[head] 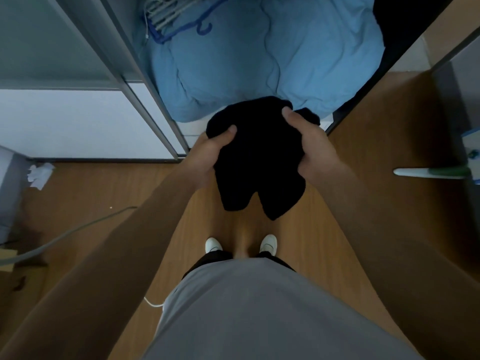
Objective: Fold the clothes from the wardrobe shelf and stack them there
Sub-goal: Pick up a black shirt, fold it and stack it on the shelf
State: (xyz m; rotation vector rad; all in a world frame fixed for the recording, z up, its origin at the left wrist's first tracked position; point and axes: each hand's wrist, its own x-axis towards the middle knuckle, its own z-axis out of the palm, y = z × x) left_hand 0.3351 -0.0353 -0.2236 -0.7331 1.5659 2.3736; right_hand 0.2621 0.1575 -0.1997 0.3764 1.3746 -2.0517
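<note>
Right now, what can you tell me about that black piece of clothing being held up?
The black garment is soft-looking cloth, bunched at the top, with two short lobes hanging down like shorts legs. It hangs above the wooden floor, in front of the blue bedding. The left hand grips its upper left side, the right hand its upper right. It is too dark to show seams or print.

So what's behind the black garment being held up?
A bulky light blue quilt lies behind the black garment, hangers on its far left. The garment covers part of its front edge.
</note>
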